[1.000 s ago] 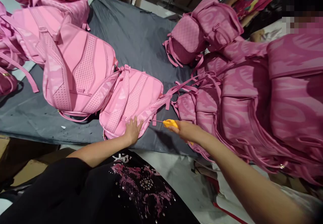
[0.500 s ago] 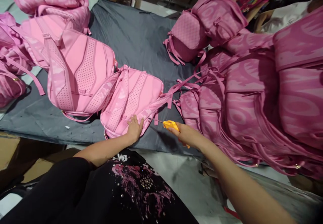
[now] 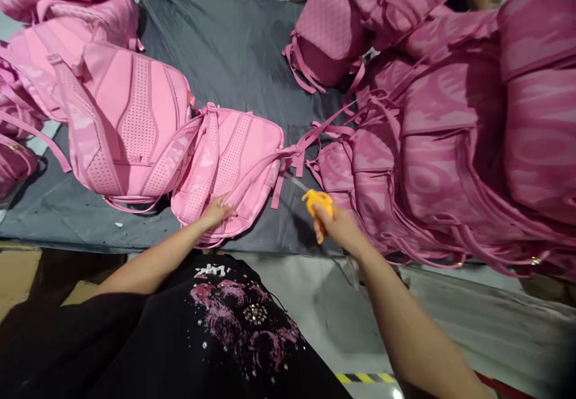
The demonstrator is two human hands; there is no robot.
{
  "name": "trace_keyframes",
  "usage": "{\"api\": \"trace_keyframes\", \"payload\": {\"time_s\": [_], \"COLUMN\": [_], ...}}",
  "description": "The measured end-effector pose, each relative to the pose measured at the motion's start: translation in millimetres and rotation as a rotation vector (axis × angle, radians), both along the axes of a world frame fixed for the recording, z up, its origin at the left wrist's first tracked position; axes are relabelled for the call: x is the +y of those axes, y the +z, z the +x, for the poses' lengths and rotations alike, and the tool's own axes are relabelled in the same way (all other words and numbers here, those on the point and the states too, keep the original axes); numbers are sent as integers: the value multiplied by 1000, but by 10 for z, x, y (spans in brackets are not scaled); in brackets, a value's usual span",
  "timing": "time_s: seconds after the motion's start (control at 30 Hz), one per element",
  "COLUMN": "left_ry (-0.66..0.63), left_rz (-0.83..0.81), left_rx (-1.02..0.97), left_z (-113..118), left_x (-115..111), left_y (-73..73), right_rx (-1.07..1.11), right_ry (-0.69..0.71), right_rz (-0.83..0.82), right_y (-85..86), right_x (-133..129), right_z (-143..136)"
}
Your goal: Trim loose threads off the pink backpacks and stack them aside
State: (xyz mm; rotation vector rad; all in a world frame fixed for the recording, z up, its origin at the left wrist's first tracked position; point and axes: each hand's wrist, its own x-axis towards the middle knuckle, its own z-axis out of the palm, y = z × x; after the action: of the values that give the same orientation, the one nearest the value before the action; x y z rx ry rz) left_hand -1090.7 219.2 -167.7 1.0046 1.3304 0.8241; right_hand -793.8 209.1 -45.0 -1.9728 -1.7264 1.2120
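A small pink backpack lies back side up on the dark table cover. My left hand is at its lower part, fingers closed around the edge of a shoulder strap. The strap arches up from the bag. My right hand, to the right of the bag, is closed on the yellow handle of a tool, whose thin metal end points up and left toward a hanging strap end. The tool's tip looks blurred.
Left of the small bag lies a larger pink backpack, with more bags beyond. Many darker pink backpacks stand packed along the right. The table's front edge runs just before my body.
My left hand has moved left and now grips the strap instead of lying flat on the bag. The strap has lifted. My right hand has raised the tool, and the view has shifted.
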Motion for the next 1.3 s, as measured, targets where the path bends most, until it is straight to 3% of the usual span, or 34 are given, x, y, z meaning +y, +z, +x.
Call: {"api": "trace_keyframes", "payload": {"time_s": [0.03,0.1,0.17,0.23,0.3,0.4,0.47,0.53,0.6,0.67,0.73,0.83,0.9,0.97,1.03,1.17,1.3], "left_ry": [-6,-41,-30,-19,-110,-300,-179,157,460,552,511,479,466,430,401,375,169], "left_rz": [-112,-224,-117,93,290,411,436,354,51,-279,-442,-486,-492,-521,-558,-531,-586], "left_rx": [-42,-15,127,315,538,637,456,173,-113,-291,-358,-400,-429,-466,-492,-621,-749], "left_z": [-26,-9,87,221,321,223,-67,-475,-871,-1144,-1262,-1282,-1296,-1333,-1356,-1255,-1123], "left_x": [54,123,108,25,-64,-88,-12,102,211,287,322,327,326,337,357,396,429], "left_y": [-8,-13,1,35,89,198,269,317,335,327,303,274,274,286,291,223,94], "right_rx": [-27,-121,-273,-507,-712,-808,-828,-815,-760,-740,-771,-840,-867,-893,-906,-717,-592], "right_ry": [-9,110,213,124,65,172,154,134,167,174,156,143,137,123,128,298,338], "right_rz": [40,8,-37,57,140,60,-14,-67,-111,-117,-93,-55,-38,-16,-8,-49,-67], "right_y": [18,89,182,265,305,249,132,-39,-251,-492,-743,-1065,-1178,-1175,-1068,-795,-747], "right_x": [22,46,43,20,-43,-278,-531,-810,-1043,-1174,-1198,-1151,-1144,-1166,-1173,-1021,-827], "right_z": [-39,-132,-210,-255,-289,-400,-537,-717,-927,-1149,-1363,-1614,-1702,-1721,-1693,-1630,-1650]}}
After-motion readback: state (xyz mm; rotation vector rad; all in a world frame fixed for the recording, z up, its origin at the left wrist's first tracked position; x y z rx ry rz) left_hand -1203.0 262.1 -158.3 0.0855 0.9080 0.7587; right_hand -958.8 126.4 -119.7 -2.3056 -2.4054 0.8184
